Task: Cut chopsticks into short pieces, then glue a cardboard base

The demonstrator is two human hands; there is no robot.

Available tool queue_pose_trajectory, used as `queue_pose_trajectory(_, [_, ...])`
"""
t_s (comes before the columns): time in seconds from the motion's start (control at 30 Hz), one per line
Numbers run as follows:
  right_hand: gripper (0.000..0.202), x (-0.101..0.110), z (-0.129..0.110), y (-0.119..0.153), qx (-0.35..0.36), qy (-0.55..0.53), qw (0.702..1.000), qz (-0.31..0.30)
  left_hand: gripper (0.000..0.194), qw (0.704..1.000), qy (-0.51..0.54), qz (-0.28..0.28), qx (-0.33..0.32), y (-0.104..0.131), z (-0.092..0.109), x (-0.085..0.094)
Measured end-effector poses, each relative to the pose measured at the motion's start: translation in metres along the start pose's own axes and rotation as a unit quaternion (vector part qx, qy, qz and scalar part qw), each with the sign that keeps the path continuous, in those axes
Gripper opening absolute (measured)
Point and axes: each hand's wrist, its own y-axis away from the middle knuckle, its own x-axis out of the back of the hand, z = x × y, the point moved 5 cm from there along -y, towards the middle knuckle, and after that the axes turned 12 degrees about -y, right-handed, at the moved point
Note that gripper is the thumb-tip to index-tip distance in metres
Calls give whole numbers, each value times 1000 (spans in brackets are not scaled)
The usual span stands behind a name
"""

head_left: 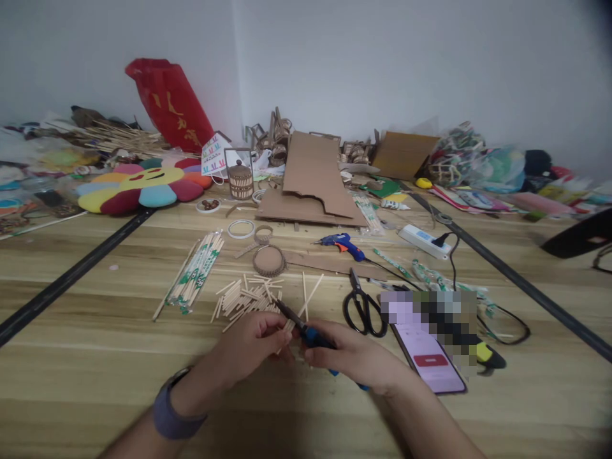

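My right hand [356, 354] is closed around the blue handles of a pair of pliers [291, 313], whose dark jaws point up and to the left. Pinched in the fingers of my left hand [255, 338] is a thin wooden stick [289, 326], right beside the jaws; its lower part is hidden by the fingers. Just beyond my left hand lies a loose pile of short cut wooden sticks [246, 296]. Two longer sticks [312, 294] lean across each other beyond the pliers. Whether the jaws touch the held stick I cannot tell.
Black scissors [364, 309] and a phone [430, 357] lie to the right. Farther back are a blue glue gun [342, 243], a round cardboard ring piece [268, 261], wrapped chopsticks [198, 271], cardboard sheets [313, 166], a power strip [424, 241] and a flower cushion [143, 185].
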Motion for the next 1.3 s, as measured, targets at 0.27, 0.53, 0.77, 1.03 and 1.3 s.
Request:
queue_pose_trajectory(0.27, [20,0,-2,-1,7,25,1000,-11,31,1000,-19,-2,-9,0,-1,-2])
queue_pose_trajectory(0.53, [20,-1,0,-2,7,42,999,-18,30,999,-36,3,-11,0,-1,-1])
queue_pose_trajectory(0.77, [22,-1,1,-2,-1,44,999,-20,30,999,-37,-1,-20,1,0,-1])
queue_pose_trajectory(1.03, [15,0,4,-3,11,27,1000,-5,29,998,-57,8,-17,0,3,0])
queue_pose_trajectory(1.3, [12,-1,8,-7,43,75,996,19,32,998,-56,9,-14,-1,2,0])
